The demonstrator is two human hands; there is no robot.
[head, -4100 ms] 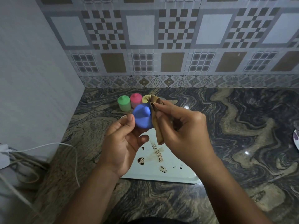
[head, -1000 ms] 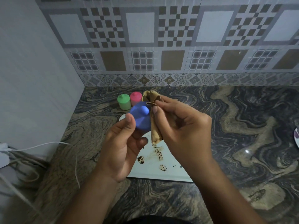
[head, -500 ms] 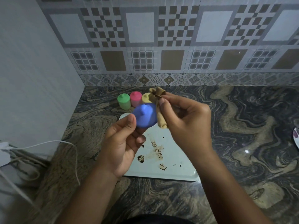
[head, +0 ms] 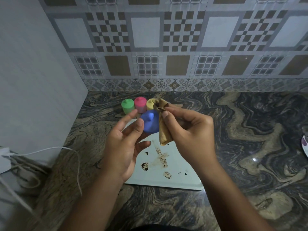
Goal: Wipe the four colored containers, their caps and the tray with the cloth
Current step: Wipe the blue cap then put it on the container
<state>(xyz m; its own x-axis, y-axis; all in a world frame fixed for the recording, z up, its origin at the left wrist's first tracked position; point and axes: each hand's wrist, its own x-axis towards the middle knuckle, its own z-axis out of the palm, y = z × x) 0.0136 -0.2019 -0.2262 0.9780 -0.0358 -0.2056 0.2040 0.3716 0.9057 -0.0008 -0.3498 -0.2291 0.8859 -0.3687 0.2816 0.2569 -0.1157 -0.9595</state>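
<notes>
My left hand (head: 126,144) holds the blue capped container (head: 150,121) above the tray, thumb on its side, lower fingers under it, index finger lifted straight. My right hand (head: 188,132) pinches the folded brown cloth (head: 164,129) and presses it against the container's right side. The green container (head: 127,106), the pink container (head: 140,104) and the yellow container (head: 150,104) stand capped in a row on the counter behind; the cloth's top covers part of the yellow one. The white tray (head: 183,180) lies under my hands with brown stains and smears.
A grey wall closes the left side and a tiled backsplash the back. A white cable (head: 50,149) and a plug lie at the left on the marble counter (head: 250,147). A white and purple object (head: 305,145) pokes in at the right edge.
My left index finger has lifted off the blue container and points straight. The cloth has slid down along the container's right side. The three other containers have not moved.
</notes>
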